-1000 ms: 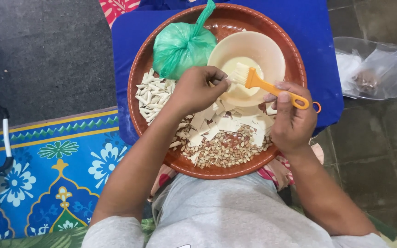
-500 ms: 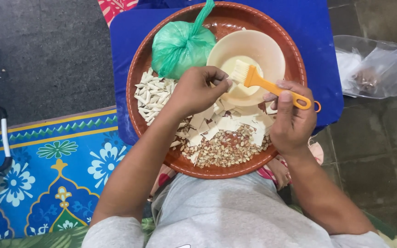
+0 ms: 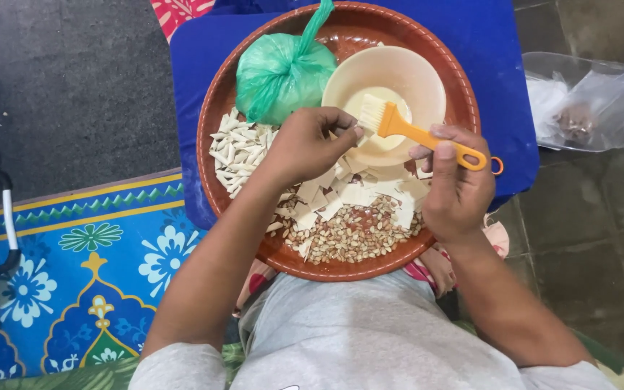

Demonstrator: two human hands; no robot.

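A round brown tray (image 3: 214,108) rests on a blue surface in front of me. On it are a tied green plastic bag (image 3: 283,68), a cream bowl (image 3: 399,76) with pale liquid, a pile of folded white pieces (image 3: 236,152), small square white wrappers (image 3: 352,189) and a heap of peanuts (image 3: 352,235). My left hand (image 3: 308,144) is closed over the wrappers near the bowl, pinching something small that its fingers hide. My right hand (image 3: 456,184) holds an orange-handled pastry brush (image 3: 420,133), its bristles at my left fingertips over the bowl's rim.
A blue board (image 3: 507,65) lies under the tray. A clear plastic bag (image 3: 594,105) with contents sits on the dark tiled floor at the right. A patterned blue mat (image 3: 74,274) lies at the left, with grey floor above it. My grey-clad lap is below the tray.
The brush has shifted slightly, its bristles now meeting my left fingertips at the bowl's edge. Both hands otherwise stay in place.
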